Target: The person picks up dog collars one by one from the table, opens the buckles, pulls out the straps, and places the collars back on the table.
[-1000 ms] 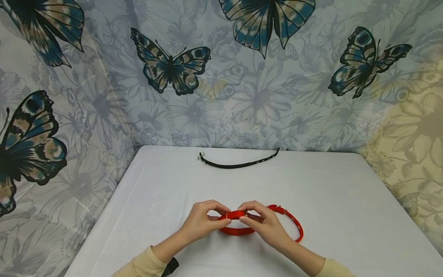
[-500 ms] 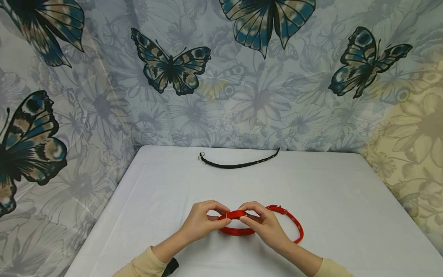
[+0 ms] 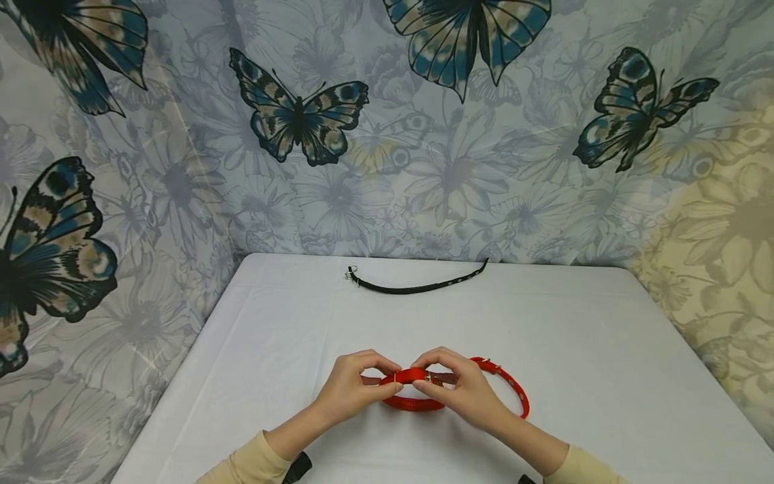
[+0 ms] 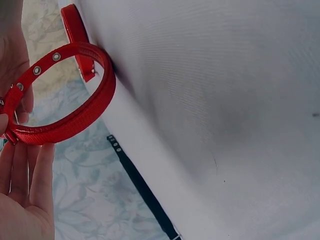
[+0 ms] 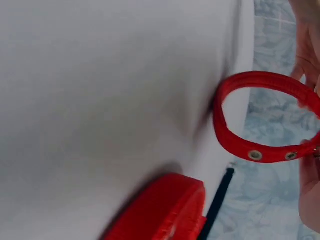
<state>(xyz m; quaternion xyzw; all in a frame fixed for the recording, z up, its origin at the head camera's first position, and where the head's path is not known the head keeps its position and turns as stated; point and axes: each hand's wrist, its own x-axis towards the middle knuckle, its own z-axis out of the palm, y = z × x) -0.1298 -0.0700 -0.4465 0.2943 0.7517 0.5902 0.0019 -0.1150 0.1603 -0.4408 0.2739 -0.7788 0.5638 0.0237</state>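
A red collar (image 3: 414, 404) with metal eyelets is bent into a ring between my two hands, held over the front of the table. My left hand (image 3: 357, 383) pinches the band's left end between thumb and fingers. On the other side, my right hand (image 3: 462, 386) pinches the band close to its metal buckle (image 3: 430, 378). In the left wrist view the eyelets (image 4: 37, 70) run along the ring's upper side, and my left fingers (image 4: 44, 170) lie under the band. The right wrist view shows the loop (image 5: 235, 145) beside my right hand (image 5: 311, 195).
A second red collar (image 3: 514, 386), buckled into a loop, lies on the white table (image 3: 605, 376) just behind my right hand. Toward the back edge a black collar (image 3: 405, 290) is stretched in a shallow curve. Butterfly-patterned cloth (image 3: 399, 188) hangs behind the table.
My right hand has shifted slightly left along the band, and more of the buckle shows beside its thumb. The left hand stays in place; both other collars lie still.
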